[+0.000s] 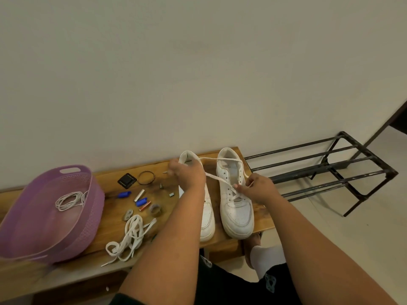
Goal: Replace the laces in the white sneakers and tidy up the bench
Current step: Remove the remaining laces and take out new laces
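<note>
Left sneaker (207, 219) mostly hidden behind the left forearm, left hand (189, 175) covering its collar, purple basket (44, 216) cut off by the left edge, small metal bits (161, 186) on the bench (114, 221) too small to identify, shoe rack (330, 170) blurred.

Both my forearms are bare from elbow to wrist, no sleeves, watch or rings that I can see on the left hand (190, 172) or the right hand (257, 189). Toward six o'clock I wear black shorts (231, 285) with small pale printed motifs. At about five o'clock, a white sock (264, 258) covers my foot.
</note>
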